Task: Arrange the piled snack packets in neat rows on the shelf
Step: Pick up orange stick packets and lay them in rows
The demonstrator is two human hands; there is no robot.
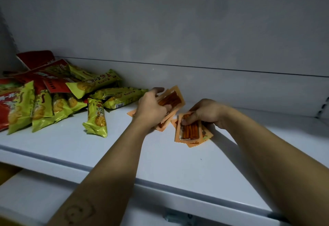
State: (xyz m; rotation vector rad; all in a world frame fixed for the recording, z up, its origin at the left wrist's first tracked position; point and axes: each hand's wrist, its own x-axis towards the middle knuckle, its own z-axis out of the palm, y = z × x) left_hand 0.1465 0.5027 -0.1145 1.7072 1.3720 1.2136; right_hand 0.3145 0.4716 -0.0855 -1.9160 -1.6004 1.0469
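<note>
I judge the job barely begun: on the shelf (160, 154) my left hand (153, 109) grips several orange packets (173, 97), my right hand (204, 113) pinches another orange stack (189, 131) at their four o'clock, and the green-and-red pile (62, 97) at nine o'clock lies unsorted.

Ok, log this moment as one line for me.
left hand: grips orange packets | right hand: holds orange stack on shelf | green-red pile: left of hands, unsorted

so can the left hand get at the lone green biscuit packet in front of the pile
Probably yes for reach: bare shelf lies between the left hand and the green biscuit packet. But its grip is full of orange snack packets.
</note>
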